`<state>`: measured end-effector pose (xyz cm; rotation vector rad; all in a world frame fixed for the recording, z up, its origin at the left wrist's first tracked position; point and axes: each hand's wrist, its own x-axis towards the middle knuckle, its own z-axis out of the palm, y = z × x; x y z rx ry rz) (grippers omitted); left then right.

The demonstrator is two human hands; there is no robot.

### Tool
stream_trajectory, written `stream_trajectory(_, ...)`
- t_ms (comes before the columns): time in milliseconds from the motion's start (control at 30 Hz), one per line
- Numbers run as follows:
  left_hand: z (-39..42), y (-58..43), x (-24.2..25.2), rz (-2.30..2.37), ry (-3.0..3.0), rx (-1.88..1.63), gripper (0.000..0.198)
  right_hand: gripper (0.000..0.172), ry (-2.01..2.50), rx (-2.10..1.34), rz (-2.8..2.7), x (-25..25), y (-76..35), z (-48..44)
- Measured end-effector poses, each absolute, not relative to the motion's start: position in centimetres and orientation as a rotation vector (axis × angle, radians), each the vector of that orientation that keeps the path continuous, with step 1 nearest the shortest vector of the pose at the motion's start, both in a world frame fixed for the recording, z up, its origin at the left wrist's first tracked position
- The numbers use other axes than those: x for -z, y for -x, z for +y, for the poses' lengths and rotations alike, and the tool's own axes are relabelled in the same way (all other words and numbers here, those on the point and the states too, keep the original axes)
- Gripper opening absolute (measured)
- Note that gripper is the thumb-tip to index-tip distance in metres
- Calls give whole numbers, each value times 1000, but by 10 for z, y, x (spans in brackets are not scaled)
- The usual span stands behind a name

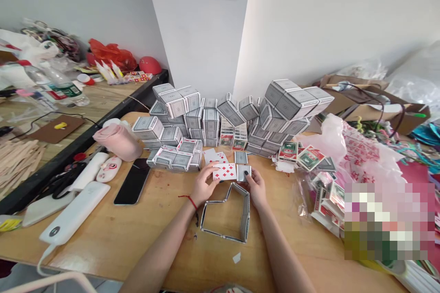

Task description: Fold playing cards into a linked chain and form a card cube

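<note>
Both hands, left hand point(203, 186) and right hand point(256, 186), pinch a red-diamond playing card point(225, 171) together above the grey folded-card frame point(227, 214), apparently mid-assembly, next needing careful alignment.

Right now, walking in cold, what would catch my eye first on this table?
Probably the heap of grey-backed card blocks stacked against the wall at the back of the wooden table. In front of it, the left hand and right hand hold a red diamonds playing card above an open frame of folded cards.
</note>
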<state>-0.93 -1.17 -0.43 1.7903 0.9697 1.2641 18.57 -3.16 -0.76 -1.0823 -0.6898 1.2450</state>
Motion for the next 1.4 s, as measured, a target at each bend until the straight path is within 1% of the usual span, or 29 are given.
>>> stream_trajectory(500,-12,9,3,974,-1770,-1225,25,39,1111,-1263,-714,10,-187,-32)
stream_trajectory(700,-12,10,4,974,-1769,-1252,26,42,1142,-1220,-718,16,-188,-30)
stream_trajectory(800,-10,10,5,1042,-1882,-1233,26,45,1205,-1117,-733,23,-189,-28)
stream_trajectory(967,-3,7,12,1271,-2158,-1066,37,60,1276,-845,-721,30,-187,-24)
stream_trajectory(1033,-2,5,15,1304,-2249,-1052,36,62,1333,-753,-790,29,-186,-24)
stream_trajectory(1167,-8,4,9,1240,-2434,-1158,30,56,1557,-506,-953,25,-188,-29)
stream_trajectory(1267,-12,8,-14,1242,-2525,-1263,24,44,1655,-346,-944,25,-190,-32)
stream_trajectory(1333,-10,13,-37,1433,-2483,-1371,22,36,1656,-315,-934,25,-192,-33)
stream_trajectory(1400,-1,20,-62,1756,-2350,-1441,22,30,1634,-331,-935,24,-192,-34)
